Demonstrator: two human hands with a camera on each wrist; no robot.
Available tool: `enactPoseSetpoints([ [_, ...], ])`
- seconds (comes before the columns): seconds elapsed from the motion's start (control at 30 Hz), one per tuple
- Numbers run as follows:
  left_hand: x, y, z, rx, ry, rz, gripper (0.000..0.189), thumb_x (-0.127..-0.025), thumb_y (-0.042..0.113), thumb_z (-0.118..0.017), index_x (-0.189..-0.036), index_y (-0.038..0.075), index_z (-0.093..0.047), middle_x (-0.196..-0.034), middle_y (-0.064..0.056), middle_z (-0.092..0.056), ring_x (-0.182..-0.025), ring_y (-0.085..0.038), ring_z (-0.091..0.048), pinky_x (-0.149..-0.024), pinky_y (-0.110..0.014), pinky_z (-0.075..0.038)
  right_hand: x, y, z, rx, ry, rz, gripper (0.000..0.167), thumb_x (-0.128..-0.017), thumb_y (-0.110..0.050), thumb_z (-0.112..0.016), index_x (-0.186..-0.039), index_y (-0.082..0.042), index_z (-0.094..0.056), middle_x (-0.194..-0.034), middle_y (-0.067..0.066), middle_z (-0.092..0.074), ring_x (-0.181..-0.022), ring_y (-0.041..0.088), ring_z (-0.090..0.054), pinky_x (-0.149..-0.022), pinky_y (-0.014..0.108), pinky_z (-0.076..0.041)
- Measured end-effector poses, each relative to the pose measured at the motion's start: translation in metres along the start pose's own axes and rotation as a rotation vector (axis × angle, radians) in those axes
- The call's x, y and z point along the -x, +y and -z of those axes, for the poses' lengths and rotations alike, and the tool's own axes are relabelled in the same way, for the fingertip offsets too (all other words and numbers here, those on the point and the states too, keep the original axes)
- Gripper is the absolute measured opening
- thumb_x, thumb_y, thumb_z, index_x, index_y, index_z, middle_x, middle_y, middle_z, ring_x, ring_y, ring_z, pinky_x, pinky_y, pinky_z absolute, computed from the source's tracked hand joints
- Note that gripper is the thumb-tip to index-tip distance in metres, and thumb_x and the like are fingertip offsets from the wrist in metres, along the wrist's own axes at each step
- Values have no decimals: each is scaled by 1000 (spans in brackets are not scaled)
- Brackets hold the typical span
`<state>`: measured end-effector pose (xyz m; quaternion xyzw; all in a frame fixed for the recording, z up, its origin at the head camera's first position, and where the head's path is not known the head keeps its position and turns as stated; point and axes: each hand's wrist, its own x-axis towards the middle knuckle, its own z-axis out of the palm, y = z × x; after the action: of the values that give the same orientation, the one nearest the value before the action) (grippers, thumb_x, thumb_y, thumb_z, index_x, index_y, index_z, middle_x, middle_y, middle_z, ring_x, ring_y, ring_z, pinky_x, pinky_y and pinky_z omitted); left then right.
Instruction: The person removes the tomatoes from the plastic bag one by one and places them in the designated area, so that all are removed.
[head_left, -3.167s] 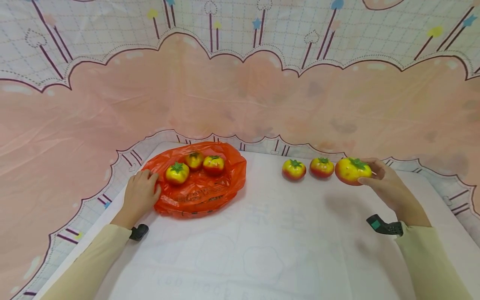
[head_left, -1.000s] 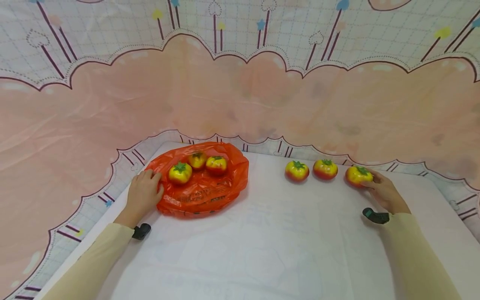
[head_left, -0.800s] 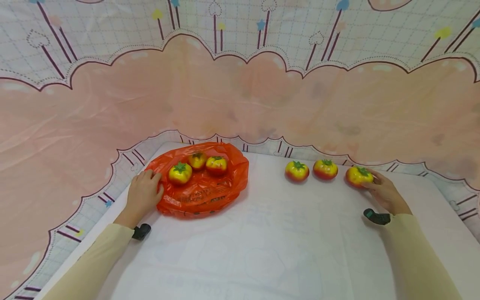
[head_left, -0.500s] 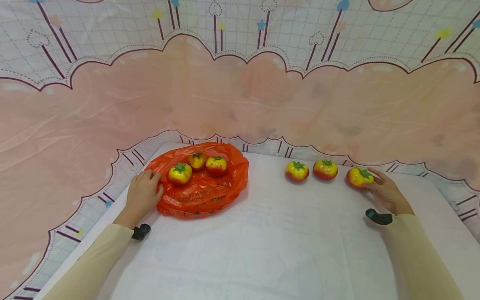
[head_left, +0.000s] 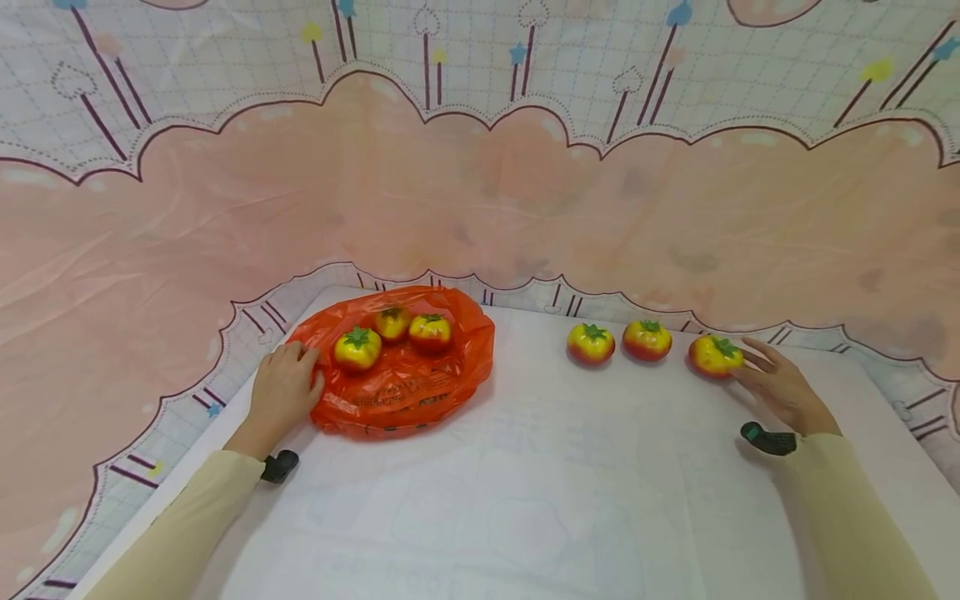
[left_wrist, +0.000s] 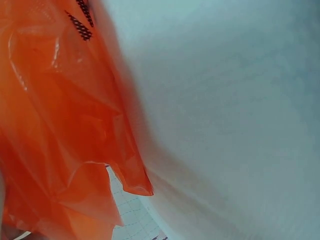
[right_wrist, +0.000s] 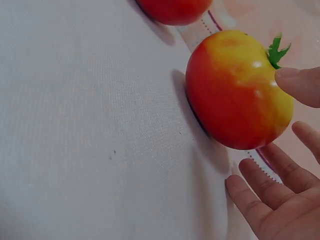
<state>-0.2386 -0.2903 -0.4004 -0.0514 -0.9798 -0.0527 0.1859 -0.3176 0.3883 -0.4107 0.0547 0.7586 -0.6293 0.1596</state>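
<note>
At the right end of a row of red-and-yellow tomatoes, the nearest tomato sits on the white table. My right hand is beside it with fingers spread; in the right wrist view the thumb overlaps its edge near the green leafy top. Two more tomatoes, a middle one and a left one, stand in the same row. On the left lies a red plastic bag with three tomatoes on it, one at the front. My left hand grips the bag's left edge; its fingertips are partly hidden.
The white table has faint printing showing through. Behind it hangs a patterned pink and white cloth, whose lower edge meets the table's back edge close behind the tomatoes.
The right hand has lowered the tomato it held onto the table beside the other two, then loosened its fingers and drawn slightly right. The left hand and bag have stayed put.
</note>
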Motion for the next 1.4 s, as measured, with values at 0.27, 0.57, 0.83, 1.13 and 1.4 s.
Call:
enactPoseSetpoints([
  [0.27,1,0,0,13,7,-1,30,-83,10,-63,-108,-7,-58,-106,-27,-53,-101,-43,-47,-95,-61,-39,13,-1,6,117,8,30,82,-95,-32,-51,-150,-28,9,-156,16,12,-144,38,-2,-106,34,-25],
  [0.57,-1,1,3,10,-10,5,31,-84,11,-62,-109,-7,-57,-109,-29,-52,-103,-44,-45,-95,-61,-38,33,-18,2,238,88,156,76,-96,-39,-47,-149,-35,8,-159,8,5,-145,37,2,-111,56,-12],
  [0.83,-1,-2,2,-9,14,-3,30,-83,11,-62,-107,-7,-58,-106,-28,-53,-101,-43,-47,-94,-60,-39,47,-41,-11,266,40,277,71,-98,-30,-44,-148,-41,5,-160,0,-4,-148,26,-5,-110,57,-6],
  [1.13,0,-2,3,8,14,-4,31,-84,11,-62,-109,-8,-57,-109,-29,-52,-103,-44,-46,-96,-62,-38,53,-75,-39,317,-35,346,70,-99,-25,-44,-149,-40,2,-159,10,-5,-144,39,-5,-106,69,-5],
  [1.4,0,-1,1,7,7,0,31,-84,11,-63,-109,-7,-57,-109,-29,-52,-103,-44,-46,-96,-62,-37,52,-95,-63,425,-112,401,68,-97,-23,-49,-149,-38,-8,-158,7,-18,-143,35,-19,-103,73,-15],
])
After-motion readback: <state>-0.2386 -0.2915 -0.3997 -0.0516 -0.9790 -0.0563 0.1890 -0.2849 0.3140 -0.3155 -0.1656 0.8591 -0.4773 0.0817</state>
